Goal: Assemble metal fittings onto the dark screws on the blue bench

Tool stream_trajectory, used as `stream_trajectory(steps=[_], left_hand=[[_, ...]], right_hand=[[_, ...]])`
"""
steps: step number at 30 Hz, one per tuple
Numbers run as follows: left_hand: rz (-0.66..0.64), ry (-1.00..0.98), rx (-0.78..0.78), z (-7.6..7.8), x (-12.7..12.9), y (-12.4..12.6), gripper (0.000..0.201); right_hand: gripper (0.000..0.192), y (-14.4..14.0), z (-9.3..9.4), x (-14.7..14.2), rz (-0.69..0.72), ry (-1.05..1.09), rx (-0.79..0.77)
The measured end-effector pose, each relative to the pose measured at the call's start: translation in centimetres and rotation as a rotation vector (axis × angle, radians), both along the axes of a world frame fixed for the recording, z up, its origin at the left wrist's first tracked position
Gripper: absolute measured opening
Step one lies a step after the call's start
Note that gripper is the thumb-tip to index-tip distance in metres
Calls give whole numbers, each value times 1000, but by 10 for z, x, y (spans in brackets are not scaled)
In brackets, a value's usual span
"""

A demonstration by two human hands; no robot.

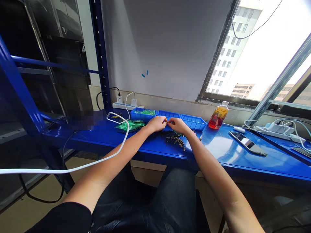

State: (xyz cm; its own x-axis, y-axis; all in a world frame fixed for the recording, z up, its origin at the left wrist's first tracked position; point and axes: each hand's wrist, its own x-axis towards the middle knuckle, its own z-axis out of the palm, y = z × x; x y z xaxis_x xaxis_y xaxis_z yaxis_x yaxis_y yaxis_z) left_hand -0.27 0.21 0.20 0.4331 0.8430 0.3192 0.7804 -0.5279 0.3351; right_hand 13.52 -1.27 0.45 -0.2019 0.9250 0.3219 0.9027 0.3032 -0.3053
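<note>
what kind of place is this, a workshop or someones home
Most likely a small workshop or assembly bench, not a home. A blue metal shelf-bench holds shallow blue plastic parts bins and a heap of small dark screws, over which the left hand and right hand meet.

We cannot make out what our fingertips (pixel 166 121) pinch; a blurred patch (pixel 85 122) hides part of the counter (pixel 218 147).

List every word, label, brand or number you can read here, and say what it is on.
None can be read.
Bottle: the yellow-and-red label carries print, too small and blurred to make out.
Power strip: no legible marking.
Phone: screen dark, only glare.
Blurred patch on the blue bench: unreadable.
</note>
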Motion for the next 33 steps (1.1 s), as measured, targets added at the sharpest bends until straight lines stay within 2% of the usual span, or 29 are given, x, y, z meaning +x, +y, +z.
stream_trajectory(steps=[15,33], left_hand=[[-1,5,-4,0,0,0,26],[-8,101,-16,2,1,-4,29]], right_hand=[[20,-1,0,-1,-2,-10,0],[23,-3,1,1,-1,-48,-11]])
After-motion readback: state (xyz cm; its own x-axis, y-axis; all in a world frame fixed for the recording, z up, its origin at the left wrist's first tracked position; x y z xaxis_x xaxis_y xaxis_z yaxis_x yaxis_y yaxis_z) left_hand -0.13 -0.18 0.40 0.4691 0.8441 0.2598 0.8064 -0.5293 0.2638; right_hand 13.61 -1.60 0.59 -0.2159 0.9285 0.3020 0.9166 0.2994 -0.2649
